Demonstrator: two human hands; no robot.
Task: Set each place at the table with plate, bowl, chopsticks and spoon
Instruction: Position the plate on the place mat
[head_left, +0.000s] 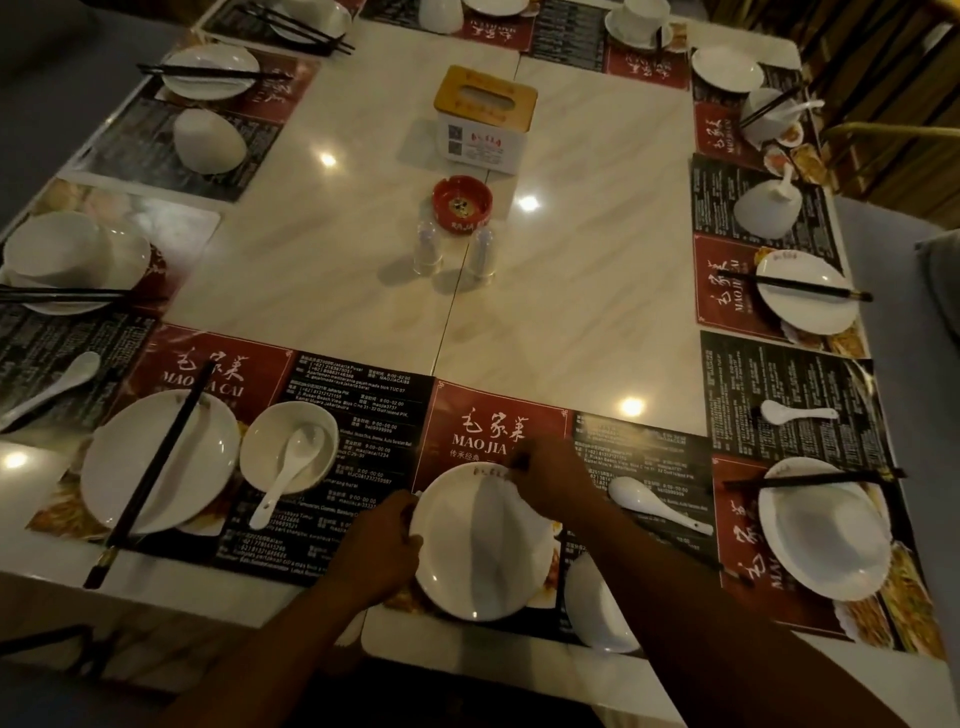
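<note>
A white plate (478, 545) lies on the red and black placemat (493, 421) at the near edge of the table. My left hand (379, 551) grips its left rim and my right hand (545, 478) holds its far right rim. A white spoon (654, 504) lies just right of the plate. An overturned white bowl (592, 608) sits at the near right, partly under my right forearm. To the left, a set place has a plate (161, 462) with black chopsticks (156, 467) across it and a bowl (288, 447) holding a spoon.
A tissue box (485, 119), a red ashtray (462, 202) and two clear shakers (452, 252) stand mid-table. Other places around the edge hold plates, bowls, chopsticks and spoons, such as the right plate (826, 530) and the far-left bowl (208, 140).
</note>
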